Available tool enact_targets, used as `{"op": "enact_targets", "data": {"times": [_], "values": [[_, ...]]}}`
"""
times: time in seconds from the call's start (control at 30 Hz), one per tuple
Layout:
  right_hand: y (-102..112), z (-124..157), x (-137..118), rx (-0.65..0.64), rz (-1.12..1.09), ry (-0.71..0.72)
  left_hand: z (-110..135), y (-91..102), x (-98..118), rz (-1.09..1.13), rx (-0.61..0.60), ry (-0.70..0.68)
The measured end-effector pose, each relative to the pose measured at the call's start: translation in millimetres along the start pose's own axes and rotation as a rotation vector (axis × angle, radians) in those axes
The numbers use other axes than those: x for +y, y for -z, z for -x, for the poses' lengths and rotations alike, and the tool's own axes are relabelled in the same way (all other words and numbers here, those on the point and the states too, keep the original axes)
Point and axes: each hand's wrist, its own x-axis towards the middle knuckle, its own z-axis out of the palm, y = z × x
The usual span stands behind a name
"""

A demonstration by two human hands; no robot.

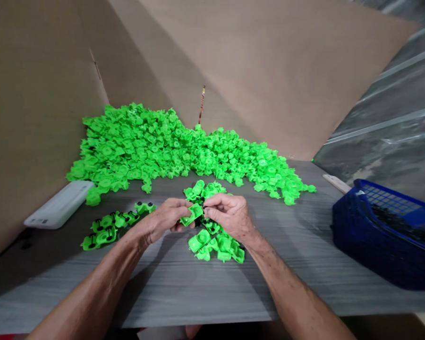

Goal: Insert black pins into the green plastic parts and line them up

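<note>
My left hand (163,220) pinches a small bright green plastic part (191,214) at the middle of the grey table (184,283). My right hand (229,215) meets it from the right, fingers curled in a pinch at the top of the same part, perhaps on a tiny black piece that I cannot make out. Under both hands lies a small heap of green parts (216,243). To the left sits a short row of green parts with black pieces fitted (109,226). A big pile of green parts (170,146) fills the back of the table.
Cardboard walls (38,94) stand behind and to the left. A white flat box (58,205) lies at the left. A blue plastic basket (386,231) holding small dark items sits at the right edge. A thin stick (201,105) pokes up behind the pile.
</note>
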Motion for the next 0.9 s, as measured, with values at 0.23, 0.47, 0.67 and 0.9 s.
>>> {"op": "enact_targets", "data": {"times": [0.23, 0.47, 0.67, 0.9], "values": [[-5, 2, 1, -0.08, 0.139, 0.236, 0, 1.7, -1, -0.002, -0.057, -0.031], [-3, 2, 5, -0.125, 0.201, 0.247, 2, -2.4, 3, 0.049, -0.042, 0.0], [-1, 2, 6, -0.146, 0.224, 0.276, 1, -4.5, 1, 0.124, -0.025, 0.015], [-3, 2, 0, -0.151, 0.233, 0.278, -1, -14.7, -3, 0.205, 0.03, -0.041]]}}
